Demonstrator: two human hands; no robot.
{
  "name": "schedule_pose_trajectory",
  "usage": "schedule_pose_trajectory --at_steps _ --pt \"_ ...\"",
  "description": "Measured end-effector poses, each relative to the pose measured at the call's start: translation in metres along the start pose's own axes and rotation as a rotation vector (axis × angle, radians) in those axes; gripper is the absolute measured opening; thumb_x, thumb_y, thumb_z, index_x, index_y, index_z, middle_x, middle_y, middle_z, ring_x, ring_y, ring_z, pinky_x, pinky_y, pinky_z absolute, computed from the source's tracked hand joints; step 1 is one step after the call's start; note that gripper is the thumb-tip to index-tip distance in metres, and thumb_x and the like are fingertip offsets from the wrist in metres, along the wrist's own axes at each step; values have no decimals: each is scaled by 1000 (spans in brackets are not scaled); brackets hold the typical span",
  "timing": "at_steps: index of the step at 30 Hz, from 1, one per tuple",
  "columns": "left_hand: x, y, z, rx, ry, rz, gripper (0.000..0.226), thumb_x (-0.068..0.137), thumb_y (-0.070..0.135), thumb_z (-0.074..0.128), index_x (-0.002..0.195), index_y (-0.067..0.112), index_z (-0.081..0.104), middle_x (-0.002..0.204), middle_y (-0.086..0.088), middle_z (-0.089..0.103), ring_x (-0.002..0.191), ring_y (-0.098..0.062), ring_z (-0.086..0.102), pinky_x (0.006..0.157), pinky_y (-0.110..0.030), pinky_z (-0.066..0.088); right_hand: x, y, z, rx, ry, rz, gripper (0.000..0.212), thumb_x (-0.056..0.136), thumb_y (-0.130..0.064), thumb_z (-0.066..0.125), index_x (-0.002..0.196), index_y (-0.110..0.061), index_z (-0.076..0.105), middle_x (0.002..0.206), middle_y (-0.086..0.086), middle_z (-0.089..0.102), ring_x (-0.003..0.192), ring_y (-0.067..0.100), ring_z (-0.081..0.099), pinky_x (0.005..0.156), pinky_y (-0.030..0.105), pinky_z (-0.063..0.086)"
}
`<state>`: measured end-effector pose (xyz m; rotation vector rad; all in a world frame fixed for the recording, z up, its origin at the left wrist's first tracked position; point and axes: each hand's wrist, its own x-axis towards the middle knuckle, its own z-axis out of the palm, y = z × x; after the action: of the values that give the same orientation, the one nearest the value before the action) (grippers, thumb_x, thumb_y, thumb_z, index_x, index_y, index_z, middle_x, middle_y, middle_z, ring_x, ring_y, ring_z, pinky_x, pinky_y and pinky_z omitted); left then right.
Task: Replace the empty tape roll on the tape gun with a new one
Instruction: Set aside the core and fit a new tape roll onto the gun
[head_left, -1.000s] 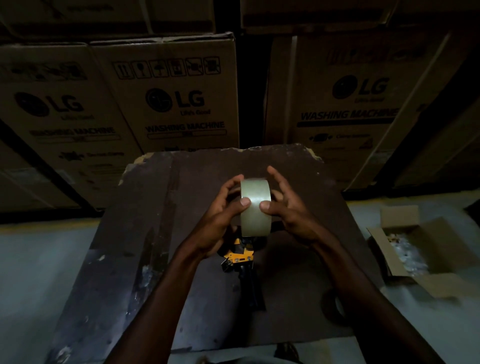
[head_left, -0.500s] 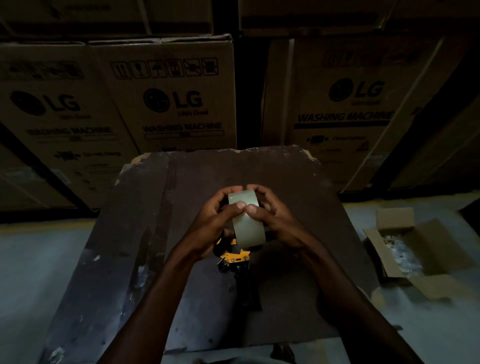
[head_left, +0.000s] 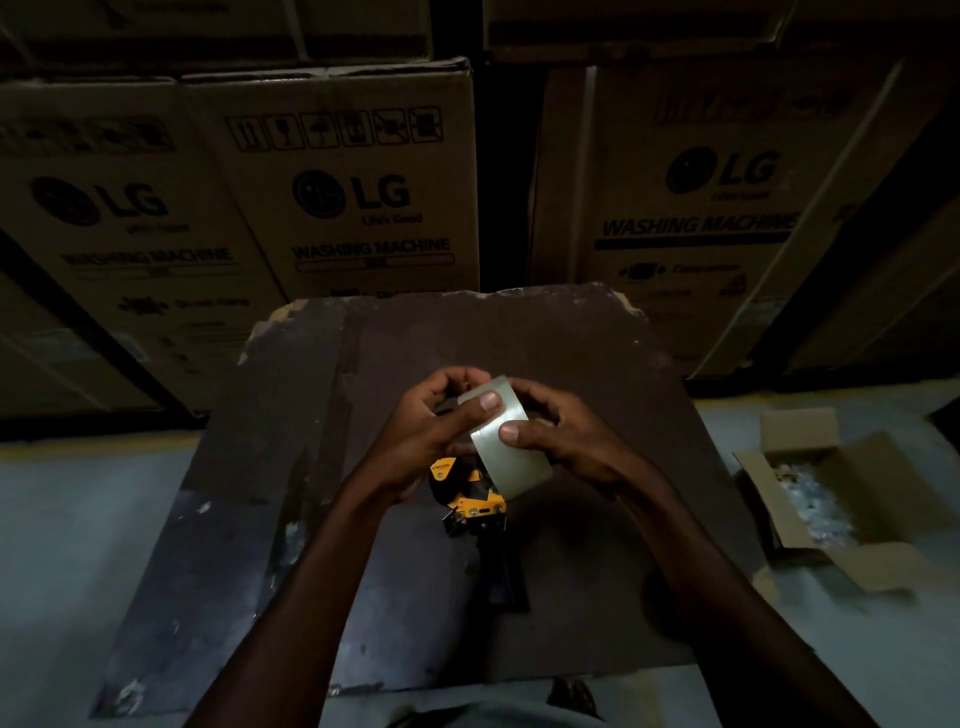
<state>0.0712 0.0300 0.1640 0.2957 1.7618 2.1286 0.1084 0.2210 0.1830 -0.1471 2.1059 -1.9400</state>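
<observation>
Looming behind your work, the LG washing machine cartons (head_left: 358, 197) fade into darkness, their upper stack cut off by the frame. Your worn dark board (head_left: 291, 467) fills the middle ground, and an open cardboard box (head_left: 810, 499) sits on the floor to its right, contents too dim to identify. Your left hand (head_left: 421, 441) and right hand (head_left: 571, 441) both curl around the clear tape roll (head_left: 506, 441), thumbs pressed on its face, above the board. The yellow tape gun (head_left: 470, 499) lies beneath, half hidden, its handle lost in shadow.
</observation>
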Motion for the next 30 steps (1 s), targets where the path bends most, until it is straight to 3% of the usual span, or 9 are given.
schedule_pose_trajectory --at_steps 5,9,12,15,18,24,30 --pt "1 -2 -4 39 -8 15 47 67 49 85 104 25 68 102 4 70 90 -13 71 68 -34 58 -4 -5 -4 -41 -31 -21 51 77 -20 69 127 -23 59 119 1 69 103 8 67 85 24 55" --pt "2 -5 -7 42 -15 17 44 69 47 85 104 24 69 99 6 72 88 -11 70 64 -28 55 -2 -6 -8 -62 -47 1 59 73 -20 71 128 -31 54 120 -7 66 104 -3 65 85 17 52" --pt "2 -6 -7 44 14 17 41 67 49 85 98 25 72 97 5 73 85 -11 69 66 -29 56 -2 -4 -9 -102 -50 21 77 71 -23 74 143 -20 47 137 2 59 123 12 59 101 30 50" --pt "0 -4 -8 85 55 40 33 69 44 83 94 25 76 95 1 76 86 -14 70 73 -35 58 -2 -1 -10 -131 -48 27 76 70 -23 76 141 -24 49 137 1 59 123 13 59 104 35 49" --pt "-2 -3 -10 133 114 72 22 71 40 80 87 25 78 91 -2 78 85 -17 71 79 -43 58 1 1 -12 -218 -24 43 87 65 -30 80 145 -19 46 140 2 57 126 15 56 107 38 47" --pt "-6 -4 -11 152 69 143 16 71 26 81 85 20 76 89 1 78 83 -10 71 71 -22 57 5 4 -19 -303 -46 73 97 60 -39 84 146 -20 44 135 -10 56 116 1 59 93 20 51" --pt "-6 -4 -17 192 13 169 8 73 20 78 76 14 73 85 5 74 80 -7 68 74 -20 56 10 6 -23 -380 -80 87 103 59 -45 86 148 -21 40 145 -7 50 122 3 54 91 15 48"
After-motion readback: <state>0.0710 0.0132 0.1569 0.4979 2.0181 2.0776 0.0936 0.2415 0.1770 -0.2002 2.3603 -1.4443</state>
